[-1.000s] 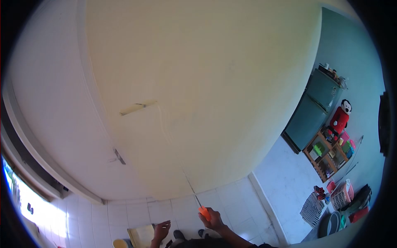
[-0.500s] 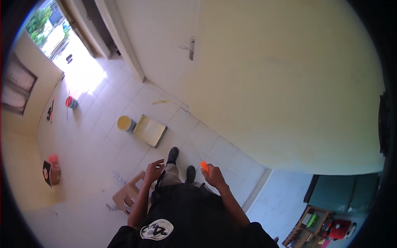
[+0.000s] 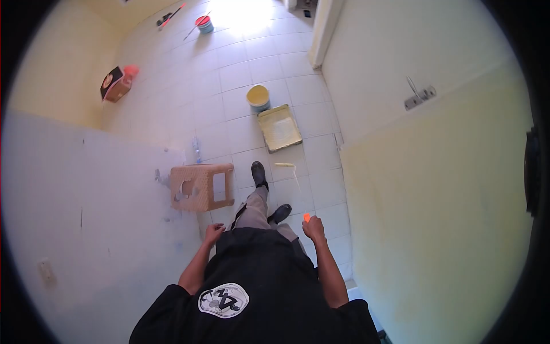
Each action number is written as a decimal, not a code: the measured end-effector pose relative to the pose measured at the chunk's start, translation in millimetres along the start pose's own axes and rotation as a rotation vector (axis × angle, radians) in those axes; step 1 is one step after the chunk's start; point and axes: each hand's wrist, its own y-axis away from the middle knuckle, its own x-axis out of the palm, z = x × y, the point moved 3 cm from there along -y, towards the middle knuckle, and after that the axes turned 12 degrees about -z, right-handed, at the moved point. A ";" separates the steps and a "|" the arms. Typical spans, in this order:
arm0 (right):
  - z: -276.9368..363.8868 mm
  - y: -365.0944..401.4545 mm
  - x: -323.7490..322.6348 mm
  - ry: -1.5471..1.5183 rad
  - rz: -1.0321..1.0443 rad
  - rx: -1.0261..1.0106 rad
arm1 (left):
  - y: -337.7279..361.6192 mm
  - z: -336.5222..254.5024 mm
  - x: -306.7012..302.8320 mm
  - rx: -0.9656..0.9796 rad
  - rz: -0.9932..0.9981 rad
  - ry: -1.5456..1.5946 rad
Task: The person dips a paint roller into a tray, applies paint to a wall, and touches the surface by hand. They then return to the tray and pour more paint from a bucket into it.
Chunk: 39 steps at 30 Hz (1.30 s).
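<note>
My right hand is closed round the orange handle of a paint roller. Its thin rod reaches forward over the tiles to the pale yellow roller head, just below the paint tray. My left hand hangs beside my left hip, its fingers loosely bent and holding nothing visible. Ahead of my feet lies the paint tray, coated in pale yellow. A bucket of yellow paint touches or nearly touches its upper left corner.
A brown plastic stool stands left of my legs, with a clear bottle beyond. Farther off are a red-rimmed bucket and a box. A partly yellow wall with a door handle rises at the right; a pale wall at the left.
The view has turned left, so the tray, bucket and stool appear farther right. The roller head now shows near the tray's lower edge. My left hand has dropped closer to my hip.
</note>
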 end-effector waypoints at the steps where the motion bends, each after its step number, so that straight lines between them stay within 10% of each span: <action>1: 5.2 -10.6 2.8 0.020 0.012 -0.008 | 4.6 6.4 -1.3 0.029 -0.020 -0.026; 7: 42.3 -101.1 22.7 0.032 0.117 0.046 | -5.6 -45.3 -15.6 -0.193 -0.124 0.246; 24: 134.5 -271.6 24.5 0.144 0.167 0.062 | -248.1 -272.1 -1.5 0.104 0.064 0.031; 39: 30.9 -415.9 106.1 0.048 0.267 0.074 | -269.6 -364.7 132.0 0.088 0.261 -0.010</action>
